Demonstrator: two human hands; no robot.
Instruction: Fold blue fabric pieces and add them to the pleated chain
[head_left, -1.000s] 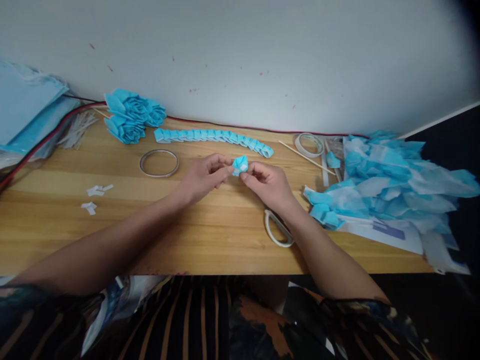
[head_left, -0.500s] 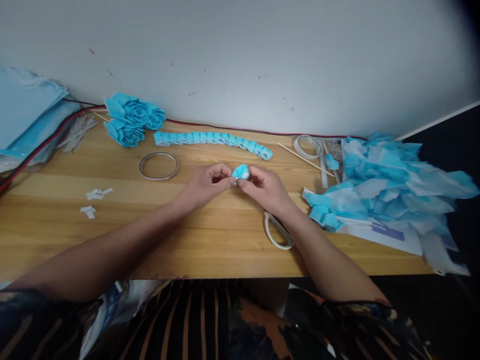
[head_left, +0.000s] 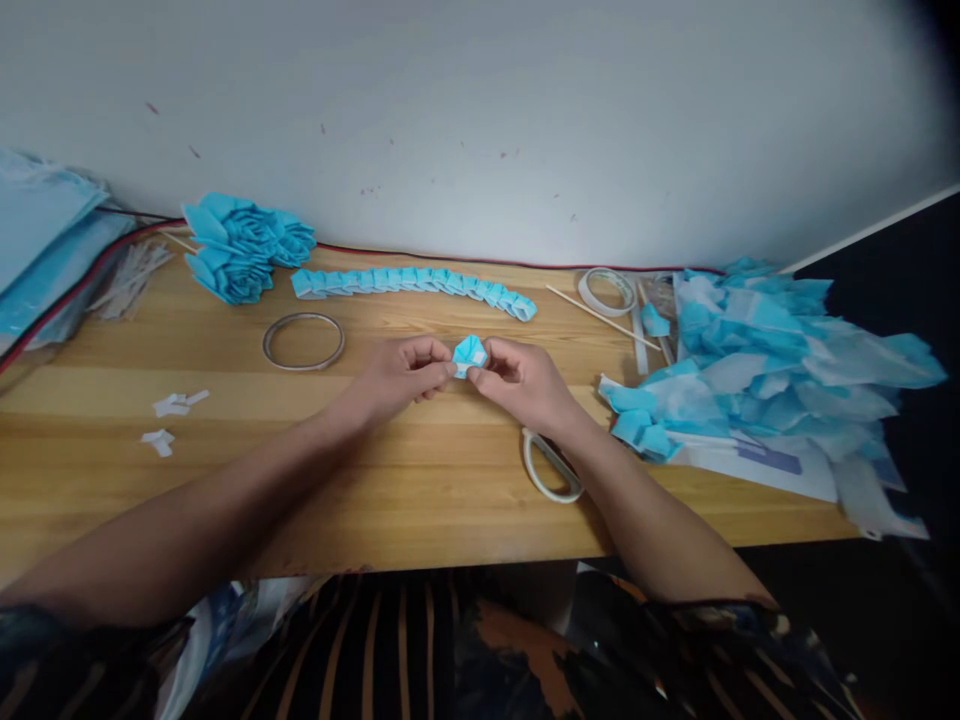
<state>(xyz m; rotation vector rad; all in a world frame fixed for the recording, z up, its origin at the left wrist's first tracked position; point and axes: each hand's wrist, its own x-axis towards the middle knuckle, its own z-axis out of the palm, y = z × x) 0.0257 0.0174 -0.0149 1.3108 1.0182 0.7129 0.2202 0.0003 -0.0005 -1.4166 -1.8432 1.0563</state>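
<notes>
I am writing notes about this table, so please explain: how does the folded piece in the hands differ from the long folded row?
The folded piece is pinched between the left hand and the right hand, while the long folded row lies on the table. The folded piece is small and compact; the long folded row stretches sideways in a gentle curve. Both are blue and white.

Dim, diffuse light greys the wall [head_left: 450,100] behind the table [head_left: 420,500]; clothing [head_left: 375,650] before the table sits in shadow; scraps [head_left: 787,350] at the table's right blur.
</notes>
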